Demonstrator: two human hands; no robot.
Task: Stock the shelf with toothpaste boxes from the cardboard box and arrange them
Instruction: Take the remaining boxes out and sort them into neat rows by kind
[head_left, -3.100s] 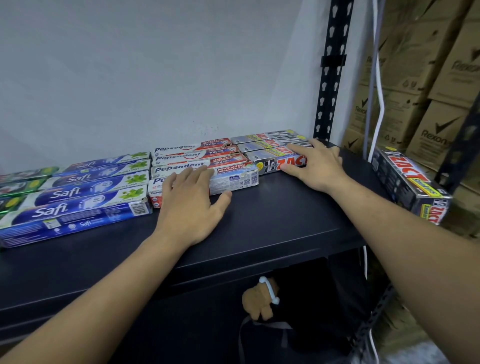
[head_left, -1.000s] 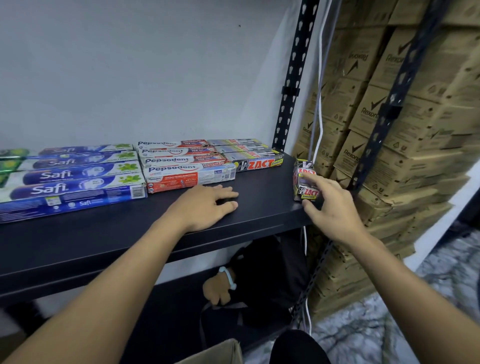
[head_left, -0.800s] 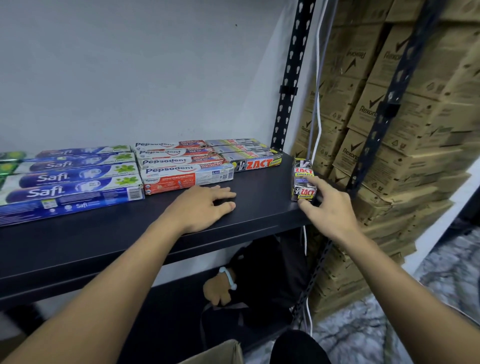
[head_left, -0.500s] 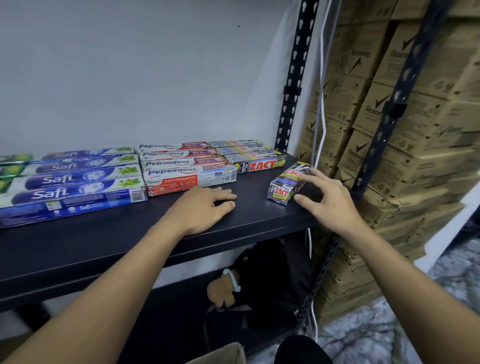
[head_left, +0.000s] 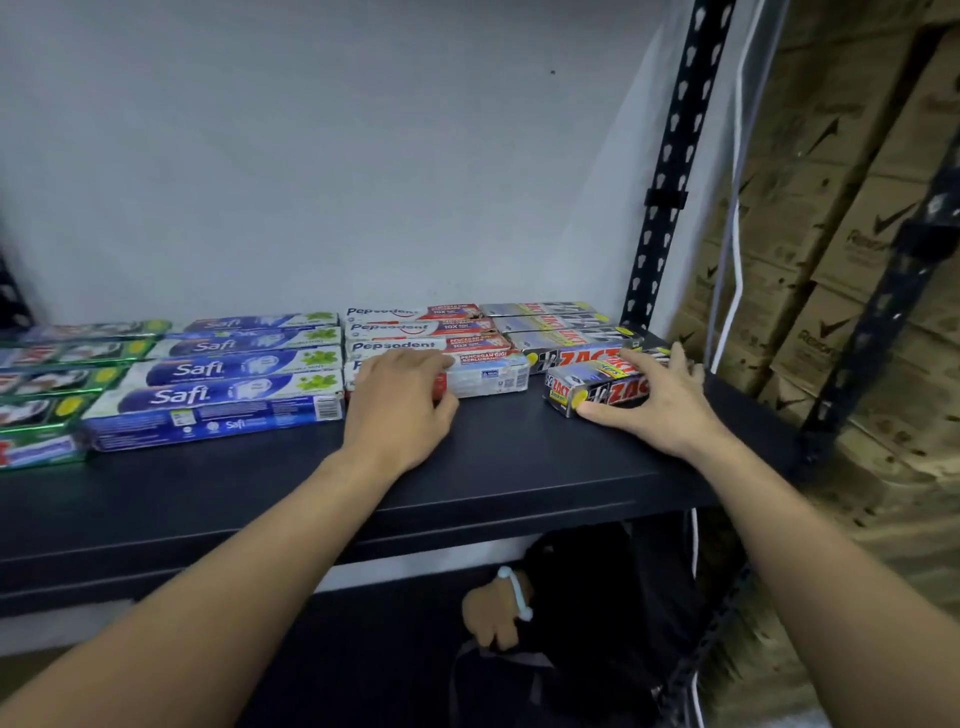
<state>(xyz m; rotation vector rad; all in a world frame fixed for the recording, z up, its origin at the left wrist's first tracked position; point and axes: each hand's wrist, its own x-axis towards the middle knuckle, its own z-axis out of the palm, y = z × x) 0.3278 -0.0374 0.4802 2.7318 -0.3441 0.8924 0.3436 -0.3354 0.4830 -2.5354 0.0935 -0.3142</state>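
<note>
One Zact box (head_left: 597, 387) lies askew near the shelf's (head_left: 519, 467) right edge, just before the Zact row (head_left: 561, 338); your right hand (head_left: 660, 400) grips its long sides, thumb in front. Your left hand (head_left: 400, 410) rests flat on the front Pepsodent box (head_left: 488, 374). Light, thin, probably easily dented card: squeeze gently, slide it.

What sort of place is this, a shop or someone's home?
Probably a shop's stockroom: rows of toothpaste boxes lie on a black metal shelf, and stacked cardboard cartons fill the space beside it.
</note>
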